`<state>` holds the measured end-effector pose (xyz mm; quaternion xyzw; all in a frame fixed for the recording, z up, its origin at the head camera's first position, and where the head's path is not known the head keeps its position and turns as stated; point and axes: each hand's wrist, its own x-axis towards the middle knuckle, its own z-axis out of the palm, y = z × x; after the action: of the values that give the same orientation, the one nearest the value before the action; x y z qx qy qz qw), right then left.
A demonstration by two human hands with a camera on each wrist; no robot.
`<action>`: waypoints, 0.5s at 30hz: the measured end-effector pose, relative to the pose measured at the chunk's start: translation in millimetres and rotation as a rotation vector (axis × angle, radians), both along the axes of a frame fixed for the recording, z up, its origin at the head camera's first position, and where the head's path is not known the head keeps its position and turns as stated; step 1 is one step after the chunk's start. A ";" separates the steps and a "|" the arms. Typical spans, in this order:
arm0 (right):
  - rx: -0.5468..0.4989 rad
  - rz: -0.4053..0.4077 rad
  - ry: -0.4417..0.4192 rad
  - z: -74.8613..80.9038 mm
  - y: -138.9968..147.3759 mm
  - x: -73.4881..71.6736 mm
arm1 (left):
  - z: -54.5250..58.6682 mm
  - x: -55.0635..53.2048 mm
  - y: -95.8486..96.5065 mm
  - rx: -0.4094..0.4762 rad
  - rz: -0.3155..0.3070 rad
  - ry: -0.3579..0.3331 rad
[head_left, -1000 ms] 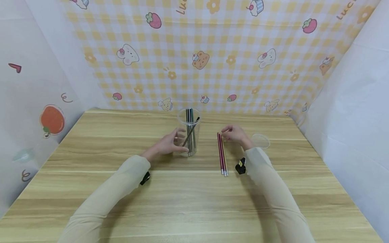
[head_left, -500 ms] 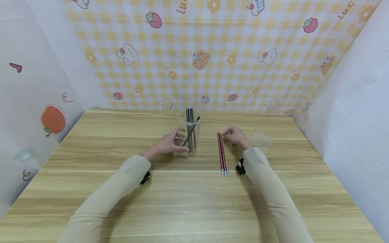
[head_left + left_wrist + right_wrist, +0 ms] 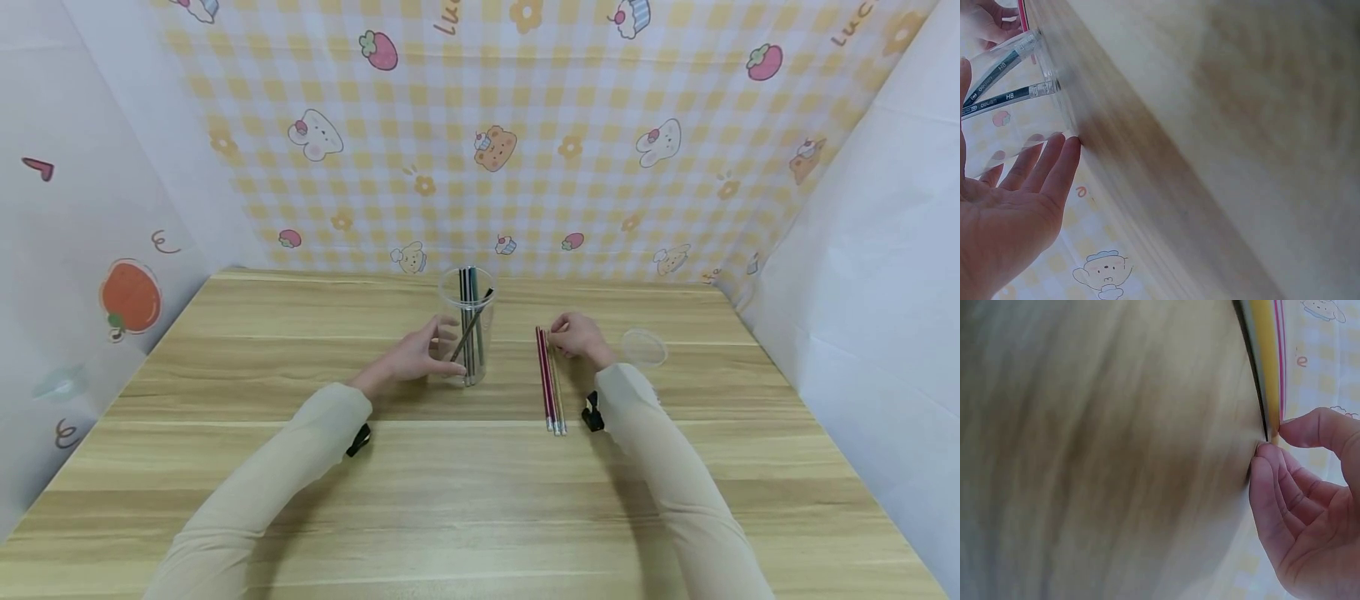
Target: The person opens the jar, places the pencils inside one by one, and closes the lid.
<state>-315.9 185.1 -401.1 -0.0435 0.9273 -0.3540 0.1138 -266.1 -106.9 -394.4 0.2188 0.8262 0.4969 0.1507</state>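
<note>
My left hand [image 3: 412, 357] holds a clear plastic cup [image 3: 489, 332] from its left side, thumb in front and fingers behind. Dark pencils [image 3: 467, 333] stand in the cup, one leaning across the others; "HB" is printed on two pencils [image 3: 1007, 97] in the left wrist view. To the right, dark red pencils [image 3: 546, 379] and a yellow pencil [image 3: 558, 392] lie side by side on the table, their metal-banded ends towards me. My right hand [image 3: 576, 335] pinches the far tip of the yellow pencil, seen close in the right wrist view with thumb and fingertips at its end.
A round clear lid [image 3: 645, 347] lies on the wooden table [image 3: 450, 517] just right of my right hand. Behind the table hangs a yellow checked cloth [image 3: 465, 200], with white sheets on both sides. Each wrist carries a dark device [image 3: 592, 412].
My right hand has shifted slightly, its fingers settling onto the yellow pencil's far tip. The left hand, cup and lid stay where they were.
</note>
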 end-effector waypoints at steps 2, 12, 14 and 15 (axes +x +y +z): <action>-0.003 0.002 -0.002 -0.2 1.6 -0.3 | 7.9 4.8 0.9 0.009 -0.004 -0.014; 0.050 0.033 0.013 1.1 6.6 1.4 | -10.6 -5.4 -0.7 -0.006 0.016 0.011; 0.075 0.036 0.017 1.0 7.2 1.2 | -10.9 -5.0 -1.0 -0.012 0.016 0.025; 0.094 0.041 0.022 1.0 7.5 1.0 | -11.1 -4.9 -1.3 -0.013 0.015 0.031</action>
<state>-314.9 192.7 -400.1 -0.0612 0.9430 -0.3072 0.1127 -271.0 -108.2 -405.5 0.2193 0.8333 0.4890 0.1354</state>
